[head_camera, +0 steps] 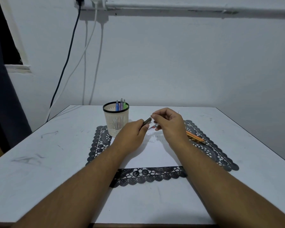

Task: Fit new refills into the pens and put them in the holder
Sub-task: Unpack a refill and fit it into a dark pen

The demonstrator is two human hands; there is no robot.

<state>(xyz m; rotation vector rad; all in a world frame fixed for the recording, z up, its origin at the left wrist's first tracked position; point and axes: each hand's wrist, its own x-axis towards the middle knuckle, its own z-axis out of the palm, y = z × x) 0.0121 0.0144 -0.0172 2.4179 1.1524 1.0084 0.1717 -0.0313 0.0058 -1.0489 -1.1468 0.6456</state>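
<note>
Head view
Left hand point(133, 134): over the middle of the mat, fingers curled round a dark pen barrel.
Dark pen barrel point(146, 121): sticking up and to the right out of the left hand, tilted, tip end toward the right hand.
Right hand point(169, 123): just right of the left hand, thumb and first finger pinching something small and pale at the top end of the barrel.
Right fingers point(156, 116): bent, tips touching the pale bit; too small to tell if it is a refill or a pen part.
Between the hands: a white thing with a red spot point(152, 126) under the fingers, mostly hidden, cannot tell what it is.
Holder point(116, 120): cream basket cup with a dark rim, upright on the far left corner of the mat, just left of the left hand, not touched.
Pens in holder point(121, 104): three, blue, purple and green, standing up at the back of the cup.
Orange pencils point(196, 138): lying on the mat on the right, partly hidden behind the right wrist.
White paper point(153, 157): flat on the mat, under both hands.
Black lace mat point(148, 176): spread on the tabletop under the paper and holder.
Tabletop point(39, 162): white, with grey scuff marks.
Wall behind: white, with one black cable and white cables point(85, 60) hanging down on the left.
</note>
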